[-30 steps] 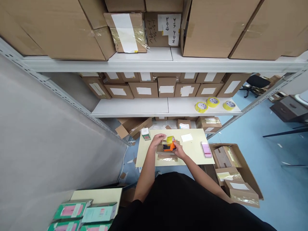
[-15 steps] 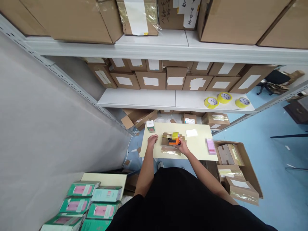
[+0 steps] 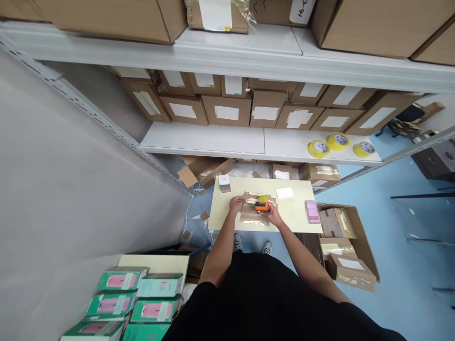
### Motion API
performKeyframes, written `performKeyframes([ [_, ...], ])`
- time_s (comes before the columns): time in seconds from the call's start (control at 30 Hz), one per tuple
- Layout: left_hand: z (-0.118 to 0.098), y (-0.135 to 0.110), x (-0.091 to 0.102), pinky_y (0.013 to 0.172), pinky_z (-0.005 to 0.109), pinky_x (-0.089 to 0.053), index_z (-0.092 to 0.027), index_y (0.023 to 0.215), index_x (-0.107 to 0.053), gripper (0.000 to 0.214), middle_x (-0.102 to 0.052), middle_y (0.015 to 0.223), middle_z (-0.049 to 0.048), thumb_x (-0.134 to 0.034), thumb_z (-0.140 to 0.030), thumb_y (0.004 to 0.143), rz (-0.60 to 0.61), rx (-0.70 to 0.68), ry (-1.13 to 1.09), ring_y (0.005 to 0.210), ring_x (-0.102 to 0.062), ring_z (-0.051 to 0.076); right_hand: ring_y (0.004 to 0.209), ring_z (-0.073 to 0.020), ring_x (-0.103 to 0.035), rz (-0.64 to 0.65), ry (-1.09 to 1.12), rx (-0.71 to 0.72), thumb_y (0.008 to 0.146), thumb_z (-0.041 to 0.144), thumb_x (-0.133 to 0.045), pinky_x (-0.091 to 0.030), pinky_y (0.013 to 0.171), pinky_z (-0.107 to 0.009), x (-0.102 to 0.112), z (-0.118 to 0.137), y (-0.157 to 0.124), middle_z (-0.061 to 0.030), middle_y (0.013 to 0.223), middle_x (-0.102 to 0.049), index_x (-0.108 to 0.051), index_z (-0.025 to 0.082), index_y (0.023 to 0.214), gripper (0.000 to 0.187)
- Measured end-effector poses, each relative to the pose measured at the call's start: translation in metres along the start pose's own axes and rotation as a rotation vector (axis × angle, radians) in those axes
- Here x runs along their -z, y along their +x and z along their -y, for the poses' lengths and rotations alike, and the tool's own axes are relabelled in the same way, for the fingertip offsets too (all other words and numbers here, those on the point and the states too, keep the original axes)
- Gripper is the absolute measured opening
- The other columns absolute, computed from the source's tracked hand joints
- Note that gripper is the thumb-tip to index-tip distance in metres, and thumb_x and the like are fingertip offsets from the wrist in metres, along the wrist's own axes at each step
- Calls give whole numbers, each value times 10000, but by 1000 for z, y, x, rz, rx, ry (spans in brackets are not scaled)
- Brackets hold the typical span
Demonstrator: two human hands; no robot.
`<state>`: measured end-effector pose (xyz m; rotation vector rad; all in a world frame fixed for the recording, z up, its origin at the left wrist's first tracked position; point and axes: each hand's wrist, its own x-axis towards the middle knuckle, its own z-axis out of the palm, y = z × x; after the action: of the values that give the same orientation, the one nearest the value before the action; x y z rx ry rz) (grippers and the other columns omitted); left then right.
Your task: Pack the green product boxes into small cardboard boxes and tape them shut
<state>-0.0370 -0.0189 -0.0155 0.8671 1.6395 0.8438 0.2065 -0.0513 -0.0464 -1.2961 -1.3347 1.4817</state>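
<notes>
A small cardboard parcel point(image 3: 253, 215) wrapped in clear tape lies on the pale yellow table point(image 3: 295, 215). My right hand point(image 3: 274, 216) grips an orange tape dispenser point(image 3: 262, 204) with a yellow tape roll, held on top of the parcel. My left hand point(image 3: 236, 204) rests on the parcel's left end, fingers curled over its edge.
A small green-and-white box point(image 3: 224, 182), a white label point(image 3: 285, 192) and a pink item point(image 3: 312, 210) lie on the table. An open carton point(image 3: 350, 248) of parcels stands at the right. Three yellow tape rolls point(image 3: 337, 141) sit on the shelf. Green boxes point(image 3: 122, 303) are stacked at lower left.
My left hand came off the parcel to the table, then went back onto the parcel's left end. The dispenser stayed on the parcel in my right hand. The camera tilted down.
</notes>
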Motion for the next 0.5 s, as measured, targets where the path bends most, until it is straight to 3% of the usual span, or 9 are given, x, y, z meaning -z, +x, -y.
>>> performKeyframes([
  [0.13, 1, 9, -9, 952, 367, -525, -200, 684, -708, 70, -766, 873, 68, -774, -183, 702, 8, -25, 94, 936, -699, 237, 996, -271, -717, -26, -6, 10, 635, 408, -907, -571, 998, -497, -4, 5, 0, -40, 1046, -746, -680, 223, 1076, 530],
  [0.3, 6, 1, -14, 1046, 370, -477, -181, 883, -726, 127, -696, 1211, 112, -739, -151, 760, -98, -74, 181, 1104, -662, 252, 1008, -269, -697, -42, -19, 18, 639, 404, -887, -564, 994, -487, -7, 6, -1, -31, 1030, -734, -673, 236, 1054, 496],
  [0.37, 8, -1, -15, 1036, 359, -475, -187, 953, -720, 181, -669, 1256, 107, -732, -145, 778, -129, -96, 205, 1110, -657, 249, 1004, -264, -691, -38, -25, 21, 640, 406, -875, -566, 984, -471, -8, 6, -1, -26, 1026, -733, -669, 238, 1051, 489],
  [0.5, 7, -3, -16, 940, 344, -488, -187, 883, -696, 170, -677, 1164, 97, -767, -148, 734, -187, -112, 167, 1050, -669, 265, 951, -256, -688, -22, -11, -8, 620, 400, -873, -576, 952, -465, -10, 9, 0, -15, 1004, -730, -665, 242, 1045, 499],
])
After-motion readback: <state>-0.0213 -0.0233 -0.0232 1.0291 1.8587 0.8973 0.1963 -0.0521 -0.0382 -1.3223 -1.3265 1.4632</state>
